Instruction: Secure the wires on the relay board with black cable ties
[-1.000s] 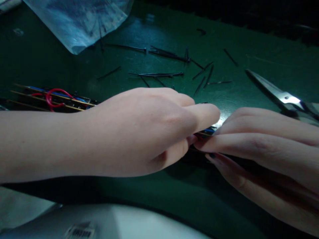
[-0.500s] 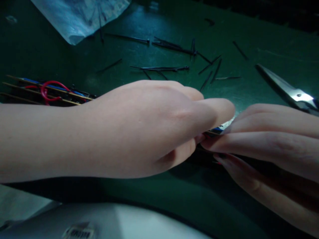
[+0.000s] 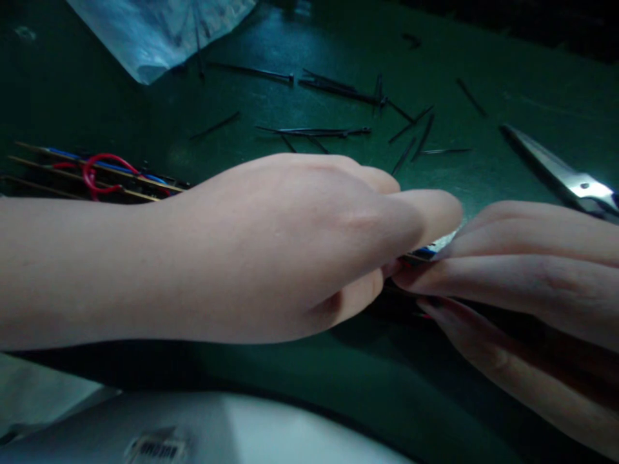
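My left hand [image 3: 309, 251] reaches in from the left with its back toward me and its fingers curled closed. Its fingertips meet those of my right hand [image 3: 512, 277], which is closed in a pinch. Between them shows a small piece of a circuit board [image 3: 420, 255] with a blue part and a pale edge. Most of this board is hidden behind the fingers. A speck of red, perhaps wire, shows by my right thumb. Behind my left forearm lies a row of circuit boards [image 3: 87, 171] with looped red wires, partly covered by the arm.
Several black cable ties [image 3: 338, 90] lie scattered across the green table mat [image 3: 309, 367]. Scissors [image 3: 570, 177] lie at the right with their blades toward the upper left. A clear plastic bag [image 3: 159, 38] is at the top left. A barcode label [image 3: 157, 449] shows on a pale surface below.
The whole view has shifted very slightly. Both hands keep nearly the same pose, closed around the board.
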`<action>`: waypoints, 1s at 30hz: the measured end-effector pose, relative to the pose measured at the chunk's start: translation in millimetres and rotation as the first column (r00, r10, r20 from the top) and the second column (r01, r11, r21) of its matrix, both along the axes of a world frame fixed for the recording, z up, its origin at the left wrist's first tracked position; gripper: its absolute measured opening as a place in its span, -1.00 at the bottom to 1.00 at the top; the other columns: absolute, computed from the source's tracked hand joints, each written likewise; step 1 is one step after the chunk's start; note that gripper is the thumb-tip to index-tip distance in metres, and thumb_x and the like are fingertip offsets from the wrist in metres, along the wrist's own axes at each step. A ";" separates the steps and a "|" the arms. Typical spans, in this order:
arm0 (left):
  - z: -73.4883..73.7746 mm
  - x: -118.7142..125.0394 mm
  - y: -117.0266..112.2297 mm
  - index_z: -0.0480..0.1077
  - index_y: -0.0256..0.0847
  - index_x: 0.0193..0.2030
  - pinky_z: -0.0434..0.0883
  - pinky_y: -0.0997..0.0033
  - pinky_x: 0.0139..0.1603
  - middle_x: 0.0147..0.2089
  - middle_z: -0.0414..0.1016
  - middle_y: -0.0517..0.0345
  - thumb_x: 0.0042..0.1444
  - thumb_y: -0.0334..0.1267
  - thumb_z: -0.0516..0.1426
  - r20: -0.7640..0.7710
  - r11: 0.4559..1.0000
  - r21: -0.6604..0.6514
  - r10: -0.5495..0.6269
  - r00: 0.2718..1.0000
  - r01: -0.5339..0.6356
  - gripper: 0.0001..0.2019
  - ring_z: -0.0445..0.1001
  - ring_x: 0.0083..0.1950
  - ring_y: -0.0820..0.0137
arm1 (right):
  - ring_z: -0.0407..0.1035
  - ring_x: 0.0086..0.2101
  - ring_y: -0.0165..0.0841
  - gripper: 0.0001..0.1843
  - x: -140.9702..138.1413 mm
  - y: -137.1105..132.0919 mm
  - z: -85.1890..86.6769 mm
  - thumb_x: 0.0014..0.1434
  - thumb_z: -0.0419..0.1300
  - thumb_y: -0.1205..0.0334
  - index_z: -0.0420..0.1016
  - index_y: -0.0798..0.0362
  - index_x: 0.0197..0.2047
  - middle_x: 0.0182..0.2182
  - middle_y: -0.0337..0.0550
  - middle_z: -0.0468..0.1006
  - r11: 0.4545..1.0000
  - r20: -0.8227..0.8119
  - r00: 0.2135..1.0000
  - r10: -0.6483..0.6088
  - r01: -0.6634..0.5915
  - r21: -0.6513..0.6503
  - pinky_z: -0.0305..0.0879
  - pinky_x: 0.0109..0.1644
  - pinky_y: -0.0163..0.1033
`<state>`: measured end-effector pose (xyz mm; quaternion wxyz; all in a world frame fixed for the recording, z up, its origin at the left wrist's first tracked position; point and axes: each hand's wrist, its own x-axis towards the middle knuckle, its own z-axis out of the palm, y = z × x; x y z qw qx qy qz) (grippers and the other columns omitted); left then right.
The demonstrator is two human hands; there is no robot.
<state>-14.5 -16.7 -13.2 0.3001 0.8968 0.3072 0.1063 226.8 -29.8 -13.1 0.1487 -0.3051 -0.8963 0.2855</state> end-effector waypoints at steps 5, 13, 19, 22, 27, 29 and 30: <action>2.7 -0.7 -1.6 0.36 -0.13 -0.04 0.07 0.45 -0.29 -0.23 0.41 0.29 0.27 -0.33 0.08 -0.054 1.000 0.009 -0.004 0.999 0.004 -0.85 0.34 -0.23 0.43 | 0.50 -0.29 -0.23 -0.86 6.3 -5.1 -8.4 0.29 0.20 0.01 0.52 -0.21 -0.12 -0.33 -0.16 0.53 1.000 -0.019 0.999 -0.029 0.029 0.003 0.48 -0.37 -0.16; 10.0 2.8 0.7 0.37 -0.12 -0.13 0.13 0.35 -0.35 -0.24 0.47 0.22 0.26 -0.36 0.06 -0.118 0.999 -0.035 0.007 0.993 -0.012 -0.89 0.40 -0.22 0.37 | 0.49 -0.28 -0.20 -0.87 6.5 -4.5 -10.8 0.31 0.18 0.00 0.50 -0.20 -0.16 -0.34 -0.13 0.52 1.000 -0.031 1.000 -0.007 0.008 0.028 0.46 -0.36 -0.13; 10.2 1.6 -1.3 0.39 -0.17 -0.09 0.26 0.35 -0.23 -0.19 0.51 0.16 0.31 -0.36 0.02 -0.102 0.999 -0.033 -0.006 0.995 0.002 -0.85 0.42 -0.18 0.36 | 0.42 -0.30 -0.34 -0.83 -4.3 3.3 5.2 0.34 0.09 0.34 0.42 -0.05 -0.05 -0.31 -0.16 0.54 0.994 -0.041 0.993 0.108 -0.107 0.023 0.37 -0.39 -0.20; 8.7 1.3 -2.6 0.40 -0.18 -0.08 0.29 0.35 -0.19 -0.18 0.51 0.15 0.33 -0.38 -0.01 -0.077 1.000 -0.024 0.002 0.997 -0.004 -0.82 0.42 -0.17 0.36 | 0.40 -0.30 -0.36 -0.82 -6.2 3.5 7.1 0.33 0.09 0.37 0.41 -0.03 -0.04 -0.30 -0.18 0.53 0.995 -0.031 0.995 0.100 -0.099 0.010 0.36 -0.37 -0.21; 7.1 1.5 -2.6 0.40 -0.19 -0.08 0.29 0.35 -0.19 -0.18 0.51 0.15 0.33 -0.38 -0.02 -0.079 1.000 -0.024 -0.001 0.997 -0.001 -0.81 0.42 -0.17 0.35 | 0.38 -0.30 -0.38 -0.84 -4.1 2.5 6.1 0.34 0.10 0.36 0.41 -0.02 -0.05 -0.30 -0.19 0.52 0.994 -0.046 0.993 0.109 -0.109 0.006 0.35 -0.36 -0.22; 7.1 2.2 -2.7 0.40 -0.19 -0.09 0.28 0.35 -0.21 -0.19 0.50 0.16 0.32 -0.38 -0.01 -0.069 1.000 -0.015 0.010 0.998 -0.011 -0.82 0.42 -0.18 0.35 | 0.38 -0.31 -0.38 -0.84 -3.5 2.0 5.9 0.34 0.10 0.35 0.42 -0.02 -0.05 -0.30 -0.19 0.52 0.994 -0.044 0.993 0.111 -0.111 0.014 0.34 -0.37 -0.22; 7.3 2.6 -2.8 0.40 -0.19 -0.10 0.27 0.35 -0.22 -0.20 0.50 0.16 0.31 -0.38 0.00 -0.065 1.000 -0.012 0.015 0.998 -0.016 -0.83 0.42 -0.19 0.35 | 0.39 -0.31 -0.38 -0.84 -3.5 1.8 5.7 0.34 0.10 0.35 0.42 -0.03 -0.05 -0.31 -0.19 0.52 0.994 -0.042 0.993 0.112 -0.111 0.019 0.34 -0.37 -0.22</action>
